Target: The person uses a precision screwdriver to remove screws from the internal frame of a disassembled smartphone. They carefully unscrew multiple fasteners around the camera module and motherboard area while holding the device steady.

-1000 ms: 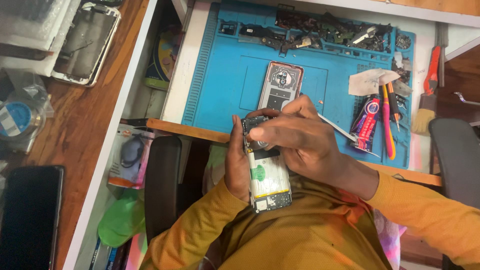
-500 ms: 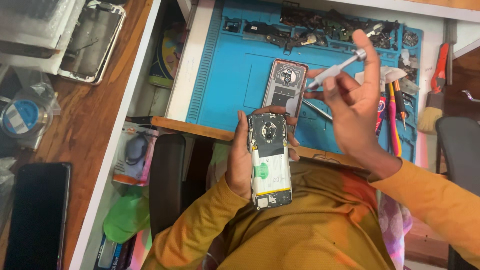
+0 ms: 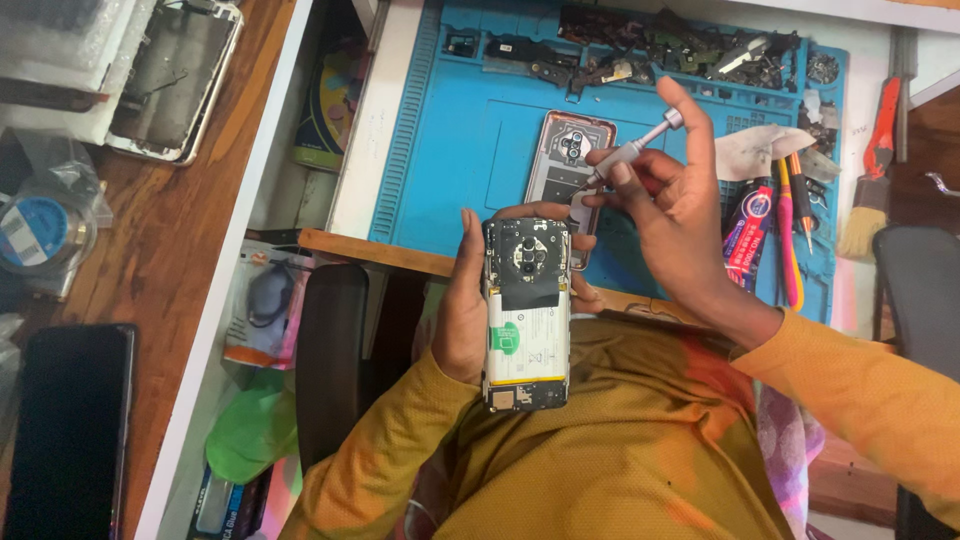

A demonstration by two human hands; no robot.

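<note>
Now the screwdriver [image 3: 632, 150], pinched in right hand [image 3: 672, 215] fingers, is lifted off the opened phone [image 3: 526, 312], gripped by the left hand [image 3: 462, 310].

Phone repair workshop, blue repair mat [image 3: 450, 150] on a white desk [image 3: 365, 140], loose phone parts [image 3: 650, 45] along the mat's far edge, screwdrivers [image 3: 790, 230] at its right side, brush [image 3: 868, 190] right of those

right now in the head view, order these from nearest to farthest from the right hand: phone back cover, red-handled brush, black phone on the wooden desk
1. phone back cover, on the blue mat just left of the right hand
2. red-handled brush, at the mat's right edge
3. black phone, far left on the wooden desk
</note>
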